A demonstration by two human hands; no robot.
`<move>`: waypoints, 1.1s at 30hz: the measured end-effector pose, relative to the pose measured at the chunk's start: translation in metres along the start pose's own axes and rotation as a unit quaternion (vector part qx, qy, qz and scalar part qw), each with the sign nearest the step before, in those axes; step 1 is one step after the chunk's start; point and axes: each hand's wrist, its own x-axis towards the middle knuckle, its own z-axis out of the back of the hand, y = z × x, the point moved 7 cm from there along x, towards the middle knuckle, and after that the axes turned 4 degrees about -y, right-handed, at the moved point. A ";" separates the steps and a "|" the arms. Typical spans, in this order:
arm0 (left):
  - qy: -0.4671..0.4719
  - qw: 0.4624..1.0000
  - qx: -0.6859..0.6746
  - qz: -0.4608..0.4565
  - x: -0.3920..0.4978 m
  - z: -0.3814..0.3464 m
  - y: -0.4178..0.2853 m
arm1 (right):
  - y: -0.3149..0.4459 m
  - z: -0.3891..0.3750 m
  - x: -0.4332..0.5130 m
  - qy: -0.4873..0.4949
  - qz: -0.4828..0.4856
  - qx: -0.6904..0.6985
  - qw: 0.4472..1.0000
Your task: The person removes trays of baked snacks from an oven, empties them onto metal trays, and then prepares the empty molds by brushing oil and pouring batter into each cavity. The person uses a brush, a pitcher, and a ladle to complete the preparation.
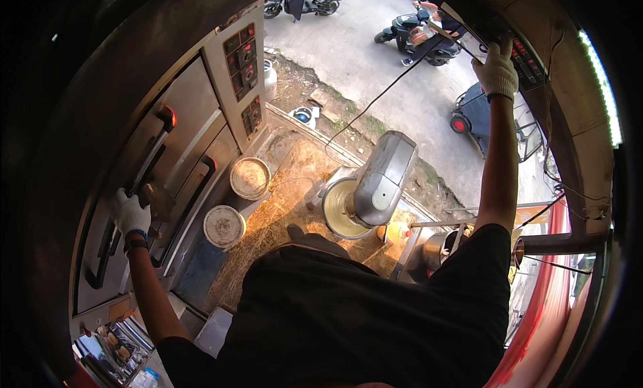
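My left hand (129,211), in a white knit glove, is at the long handle bar (145,167) of the upper door of a steel deck oven (193,94); whether its fingers close round the bar is unclear. My right hand (497,72), gloved too, reaches up at the upper right beside a scale or control panel with red digits (525,59); its fingertips are near the panel's edge, and what they touch is hard to tell. Between my arms stands a stand mixer (384,179), its head over a steel bowl (330,207) of pale batter.
Two round lidded tubs (250,178) stand beside the oven. A yellow bottle with a red cap (397,232) and a metal pot (436,250) are right of the mixer. A black cable (371,104) hangs across. Outside, a person rides a scooter (402,31).
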 end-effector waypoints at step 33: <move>-0.014 0.999 0.013 -0.038 -0.047 -0.030 0.108 | 0.300 0.088 -0.309 0.375 0.294 0.275 0.835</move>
